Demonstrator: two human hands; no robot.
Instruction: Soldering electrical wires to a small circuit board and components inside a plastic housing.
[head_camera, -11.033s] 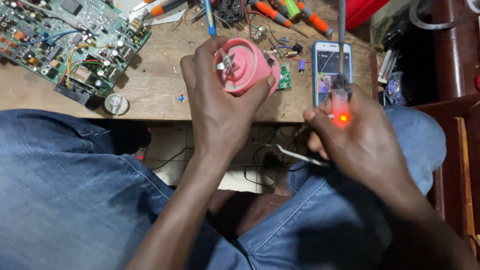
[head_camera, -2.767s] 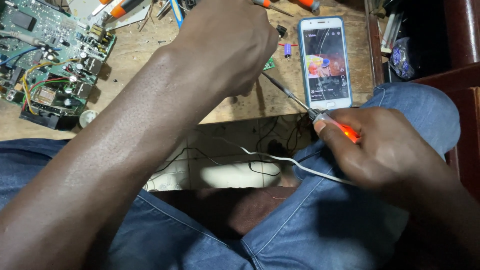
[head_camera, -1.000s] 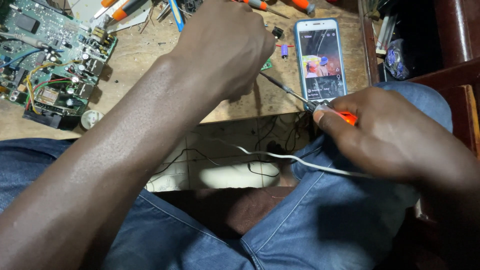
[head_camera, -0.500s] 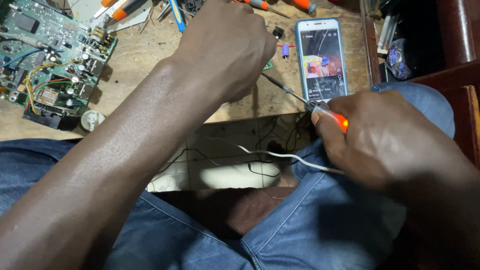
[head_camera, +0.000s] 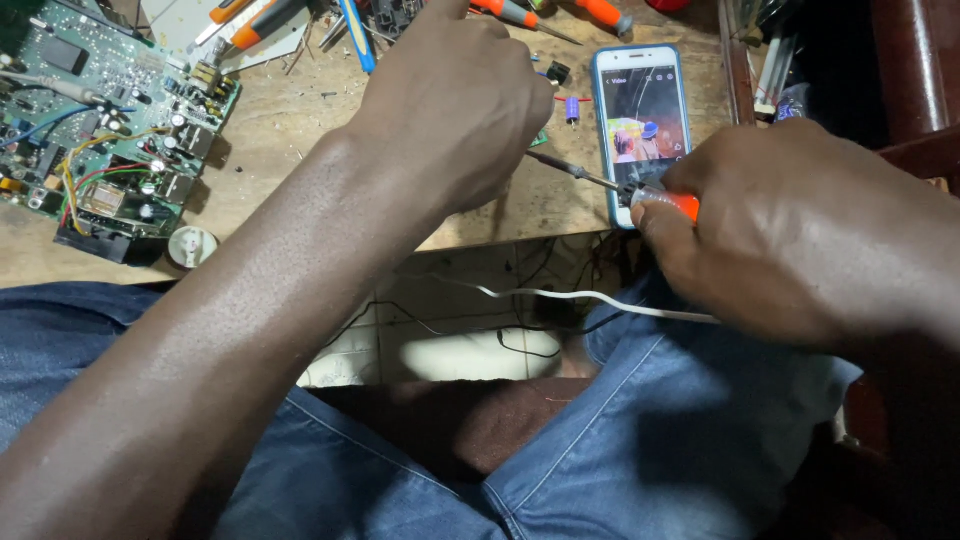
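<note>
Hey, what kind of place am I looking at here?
Most likely an electronics repair bench. A green circuit board lies on the worn wooden table, screwdrivers are scattered along its back, and the right hand holds a soldering iron with an orange grip.

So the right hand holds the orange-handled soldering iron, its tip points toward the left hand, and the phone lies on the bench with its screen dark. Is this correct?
Not quite: the phone's screen is lit and shows a colourful picture, as the head view shows. The rest stands: the right hand holds the orange-handled soldering iron, its tip points toward the left hand, and the phone lies on the bench.
</note>
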